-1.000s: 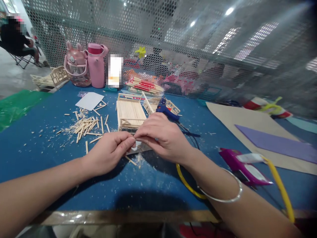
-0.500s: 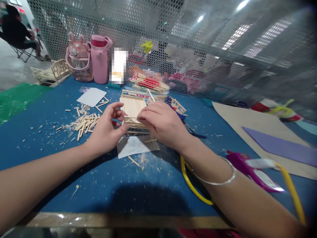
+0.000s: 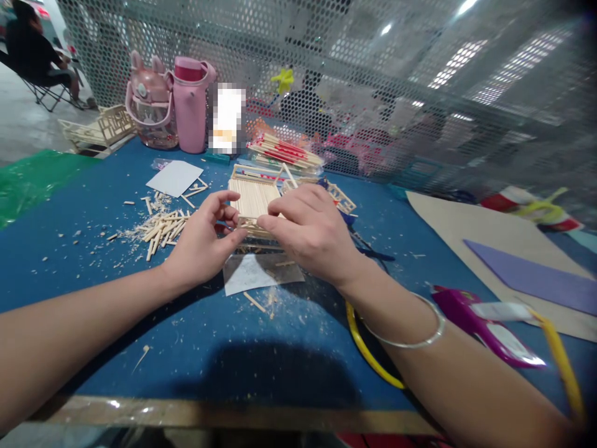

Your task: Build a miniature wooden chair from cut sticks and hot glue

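Note:
A small model of pale wooden sticks (image 3: 254,198), with a slatted flat top and a railing at its far side, stands mid-table. My left hand (image 3: 205,236) curls around its left near corner, thumb in front and fingers at the side. Over the near right part of the model is my right hand (image 3: 312,233), its thumb and fingers bent together at the front edge. Whatever lies between those fingertips is hidden. A piece of white paper (image 3: 249,274) lies just in front of the model.
Cut stick pieces (image 3: 163,230) and crumbs lie left. Behind stand a pink bottle (image 3: 190,115), a rabbit-eared bottle (image 3: 152,118) and bundled sticks (image 3: 286,152). To the right are a yellow cable (image 3: 368,354), a purple packet (image 3: 485,330) and a purple sheet (image 3: 532,274). A person (image 3: 35,46) sits far left.
My right hand has shifted slightly right along the model's near edge, and its fingers are bent differently. The left hand keeps its place at the corner. The whole view has shifted a little.

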Demonstrator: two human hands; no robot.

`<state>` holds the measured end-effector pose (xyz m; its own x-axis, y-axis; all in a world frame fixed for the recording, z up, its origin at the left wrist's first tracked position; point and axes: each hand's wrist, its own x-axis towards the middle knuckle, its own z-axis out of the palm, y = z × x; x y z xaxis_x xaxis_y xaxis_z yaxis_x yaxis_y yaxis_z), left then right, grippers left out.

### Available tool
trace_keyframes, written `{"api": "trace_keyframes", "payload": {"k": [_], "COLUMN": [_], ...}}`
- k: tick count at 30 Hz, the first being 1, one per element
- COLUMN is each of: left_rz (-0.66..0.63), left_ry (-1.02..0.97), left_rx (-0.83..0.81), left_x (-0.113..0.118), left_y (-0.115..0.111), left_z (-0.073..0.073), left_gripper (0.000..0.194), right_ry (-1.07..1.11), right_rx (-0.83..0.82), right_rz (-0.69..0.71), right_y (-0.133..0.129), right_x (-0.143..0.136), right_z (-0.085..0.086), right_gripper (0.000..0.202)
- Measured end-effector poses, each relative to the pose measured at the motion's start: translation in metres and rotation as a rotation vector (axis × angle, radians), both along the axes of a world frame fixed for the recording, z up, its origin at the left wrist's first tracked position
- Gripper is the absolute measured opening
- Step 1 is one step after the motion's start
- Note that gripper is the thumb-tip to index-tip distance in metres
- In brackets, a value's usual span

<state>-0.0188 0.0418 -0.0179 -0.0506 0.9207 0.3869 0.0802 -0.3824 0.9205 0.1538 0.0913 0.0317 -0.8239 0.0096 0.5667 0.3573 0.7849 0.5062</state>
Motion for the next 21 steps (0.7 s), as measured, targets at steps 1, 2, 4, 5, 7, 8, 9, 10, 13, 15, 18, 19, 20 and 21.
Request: {"api": "trace_keyframes", "payload": {"k": [1,2,4,5,7,8,9,10,13,15,18,19,20,21], "left_rz": [-0.003,-0.008,-0.012,-0.016,-0.022,-0.024,-0.027,-0.027,-0.023,-0.022,-0.020,-0.021,-0.022,-0.022], "left_ry": [-0.004,-0.008,-0.018,-0.024,-0.036,-0.039,-0.039,-0.038,-0.033,-0.032,-0.025,-0.023,-0.022,-0.024], "left_rx": [0.000,0.000,-0.002,-0.004,-0.009,-0.010,-0.012,-0.014,-0.020,-0.022,-0.023,-0.023,-0.023,-0.023], "left_x": [0.0000,-0.0001,-0.0003,-0.0003,-0.0004,-0.0004,-0.0004,-0.0004,-0.0005,-0.0005,-0.0005,-0.0005,-0.0005,-0.0005], "left_y": [0.0003,0.0006,0.0013,0.0015,0.0017,0.0017,0.0016,0.0014,0.0010,0.0010,0.0013,0.0014,0.0014,0.0014], "left_z": [-0.0001,-0.0005,-0.0014,-0.0018,-0.0023,-0.0023,-0.0021,-0.0018,-0.0008,-0.0005,-0.0009,-0.0011,-0.0013,-0.0013], "left_gripper": [0.041,0.041,0.042,0.042,0.042,0.042,0.042,0.041,0.041,0.041,0.041,0.041,0.041,0.041], "right_ry": [-0.001,-0.005,0.000,0.010,0.047,0.069,0.089,0.106,0.153,0.179,0.192,0.191,0.189,0.186], "right_rx": [-0.012,-0.033,-0.094,-0.135,-0.227,-0.272,-0.310,-0.343,-0.391,-0.388,-0.382,-0.385,-0.391,-0.400], "right_rz": [-0.004,-0.013,-0.024,-0.025,-0.016,-0.010,-0.004,0.001,0.008,0.005,-0.001,-0.005,-0.011,-0.020], "right_y": [-0.0003,-0.0006,-0.0010,-0.0010,-0.0008,-0.0006,-0.0005,-0.0004,-0.0006,-0.0010,-0.0018,-0.0022,-0.0026,-0.0030], "right_x": [-0.0004,-0.0008,-0.0014,-0.0017,-0.0023,-0.0026,-0.0030,-0.0034,-0.0046,-0.0053,-0.0060,-0.0061,-0.0062,-0.0062], "right_z": [-0.0002,-0.0004,-0.0013,-0.0019,-0.0034,-0.0041,-0.0047,-0.0052,-0.0063,-0.0070,-0.0080,-0.0082,-0.0082,-0.0080], "right_gripper": [0.026,0.026,0.026,0.026,0.025,0.024,0.023,0.022,0.015,0.011,0.011,0.012,0.012,0.013]}}
